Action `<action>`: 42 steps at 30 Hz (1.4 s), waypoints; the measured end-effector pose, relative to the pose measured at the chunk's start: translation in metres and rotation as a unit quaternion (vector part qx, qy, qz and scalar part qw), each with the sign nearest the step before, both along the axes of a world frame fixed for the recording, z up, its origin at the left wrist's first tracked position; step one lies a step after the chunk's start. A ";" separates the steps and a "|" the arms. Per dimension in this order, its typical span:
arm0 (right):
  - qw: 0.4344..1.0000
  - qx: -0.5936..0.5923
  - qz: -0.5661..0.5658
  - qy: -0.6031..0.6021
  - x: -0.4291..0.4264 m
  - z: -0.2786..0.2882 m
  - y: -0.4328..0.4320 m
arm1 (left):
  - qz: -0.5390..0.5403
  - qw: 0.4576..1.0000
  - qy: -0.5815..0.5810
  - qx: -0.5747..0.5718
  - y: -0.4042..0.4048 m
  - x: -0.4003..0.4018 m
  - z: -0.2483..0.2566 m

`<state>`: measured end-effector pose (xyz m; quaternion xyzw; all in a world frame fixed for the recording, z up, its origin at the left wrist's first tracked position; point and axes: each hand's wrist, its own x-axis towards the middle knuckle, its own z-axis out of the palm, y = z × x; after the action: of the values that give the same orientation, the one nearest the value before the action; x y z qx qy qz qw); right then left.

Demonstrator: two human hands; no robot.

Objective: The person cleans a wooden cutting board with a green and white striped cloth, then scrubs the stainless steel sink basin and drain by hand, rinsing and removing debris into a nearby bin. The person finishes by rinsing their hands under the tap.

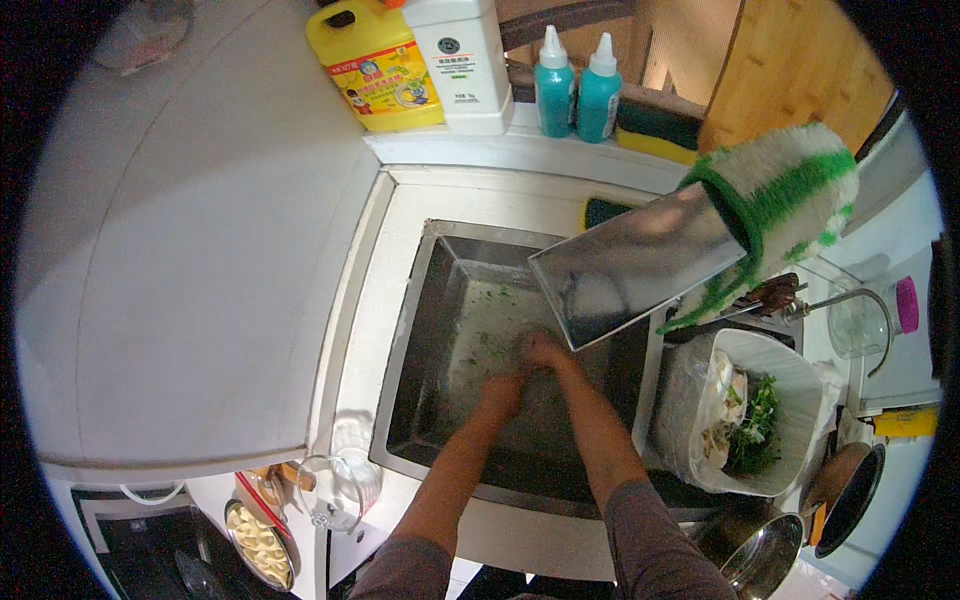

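Observation:
Both bare hands reach down into a rectangular metal sink (401,352) that holds cloudy water with green leaf bits (491,345) floating in it. My left hand (504,394) is partly under the surface, its fingers hidden. Just beyond it and to the right, my right hand (541,352) also dips into the water, and its fingers are blurred. Whether either hand holds something cannot be seen. Over the sink's upper right juts the flat blade of a metal cleaver or similar panel (637,262), with a green and white fluffy cloth (795,187) at its far end.
A lined white bin (810,420) with leafy scraps (757,427) stands right of the sink, above a metal pot (761,555). Yellow (390,75) and white (465,67) jugs and two teal bottles (555,97) line the back ledge. A glass pitcher (337,495) and a dumpling dish (259,544) are lower left.

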<state>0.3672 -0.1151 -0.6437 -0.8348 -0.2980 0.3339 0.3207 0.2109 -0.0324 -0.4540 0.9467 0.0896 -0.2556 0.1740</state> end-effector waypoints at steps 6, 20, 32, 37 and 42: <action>0.974 0.026 -0.021 0.225 -0.051 0.145 0.049 | 0.037 0.997 0.024 0.060 0.031 -0.038 -0.029; 0.997 -0.064 -0.045 -0.012 -0.026 0.136 0.024 | 0.007 0.996 0.035 0.082 0.007 0.015 -0.028; 0.982 -0.121 0.009 -0.147 -0.028 0.152 0.011 | -0.058 0.990 0.097 0.090 0.006 0.032 -0.060; 0.964 -0.165 0.107 -0.179 -0.029 0.137 0.039 | 0.030 0.994 -0.018 0.105 0.019 0.017 -0.067; 0.965 -0.156 0.032 -0.207 -0.007 0.159 0.023 | 0.025 0.990 -0.047 0.133 -0.004 0.015 -0.038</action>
<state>0.3599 -0.0921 -0.4848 -0.9153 -0.3290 0.2064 0.1065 0.2256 -0.0367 -0.4922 0.9699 0.1382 -0.1920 0.0573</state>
